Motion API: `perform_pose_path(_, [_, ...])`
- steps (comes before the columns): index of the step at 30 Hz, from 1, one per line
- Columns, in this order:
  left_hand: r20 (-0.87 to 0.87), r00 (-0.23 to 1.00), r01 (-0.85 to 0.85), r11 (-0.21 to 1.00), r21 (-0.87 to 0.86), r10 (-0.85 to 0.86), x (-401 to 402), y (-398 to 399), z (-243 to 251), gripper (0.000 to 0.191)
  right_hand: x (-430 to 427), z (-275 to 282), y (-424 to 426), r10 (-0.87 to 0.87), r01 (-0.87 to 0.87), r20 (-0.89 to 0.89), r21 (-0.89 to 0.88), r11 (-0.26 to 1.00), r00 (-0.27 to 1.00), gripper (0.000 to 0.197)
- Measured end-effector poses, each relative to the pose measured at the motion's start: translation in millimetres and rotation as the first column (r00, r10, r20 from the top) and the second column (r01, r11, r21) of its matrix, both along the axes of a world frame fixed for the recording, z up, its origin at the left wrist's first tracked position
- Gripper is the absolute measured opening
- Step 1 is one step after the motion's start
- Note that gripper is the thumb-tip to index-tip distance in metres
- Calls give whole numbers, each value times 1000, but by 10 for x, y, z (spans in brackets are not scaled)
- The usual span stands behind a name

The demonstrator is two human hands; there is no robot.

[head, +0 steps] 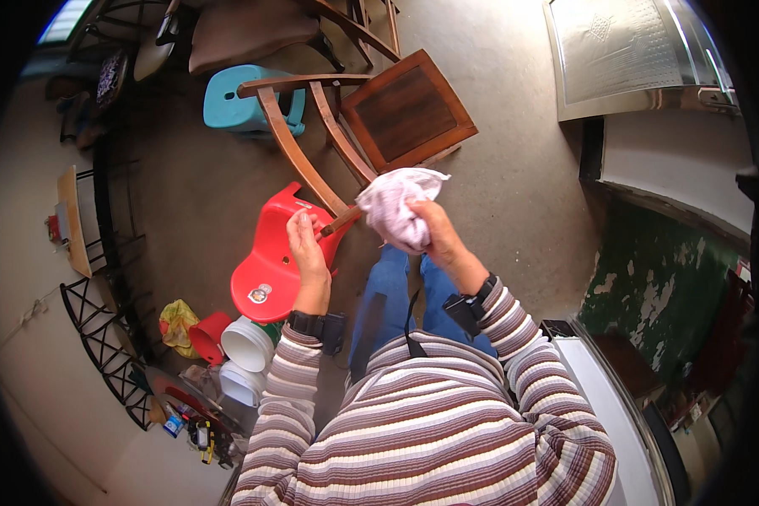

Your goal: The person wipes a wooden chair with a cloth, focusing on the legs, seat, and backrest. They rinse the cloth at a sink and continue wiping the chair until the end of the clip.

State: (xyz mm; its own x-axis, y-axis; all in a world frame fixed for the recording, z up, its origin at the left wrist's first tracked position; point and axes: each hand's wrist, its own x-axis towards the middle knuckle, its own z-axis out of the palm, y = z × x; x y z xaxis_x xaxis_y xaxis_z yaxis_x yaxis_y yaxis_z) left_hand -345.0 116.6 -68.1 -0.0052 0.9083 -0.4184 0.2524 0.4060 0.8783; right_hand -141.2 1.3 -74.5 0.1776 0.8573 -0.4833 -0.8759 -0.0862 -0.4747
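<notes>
My right hand (444,237) grips a bunched pale pink cloth (400,205), held in front of the wooden chair's backrest. That wooden chair (303,158) has a dark panel seat (411,111), and its backrest reaches towards me. My left hand (308,246) is beside the left end of the chair's top rail, palm turned inward, with nothing in it. Whether its fingertips touch the rail is hard to see. Beneath the left hand stands a red plastic child's chair (262,265) with stickers on its seat.
A turquoise plastic stool (234,98) stands behind the wooden chair, near a brown padded seat (253,31). White buckets (248,345), a red bucket (209,335) and a yellow plastic bag (178,326) sit at lower left. A metal-faced door (620,54) is at upper right.
</notes>
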Motion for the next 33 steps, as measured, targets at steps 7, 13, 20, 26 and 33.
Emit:
perform_pose_path(7, [300,951,-19,984,-178,72,254,155,-356,70,-930,-735,740,184,169,922,-253,953,341,57])
perform_pose_path(13, [52,991,126,988,-84,-122,241,110,-339,63,-492,-1263,851,317,204,913,-372,905,257,45])
perform_pose_path(20, [184,980,94,993,-73,-79,349,134,-210,66,-865,-463,502,214,62,863,-271,961,457,49])
perform_pose_path(26, [62,996,66,992,-111,-59,333,101,-209,67,-538,-996,707,271,148,915,-325,934,300,47])
perform_pose_path(33, [28,999,-27,994,-109,30,364,56,-229,60,139,-1079,1178,369,-116,516,-456,882,773,35])
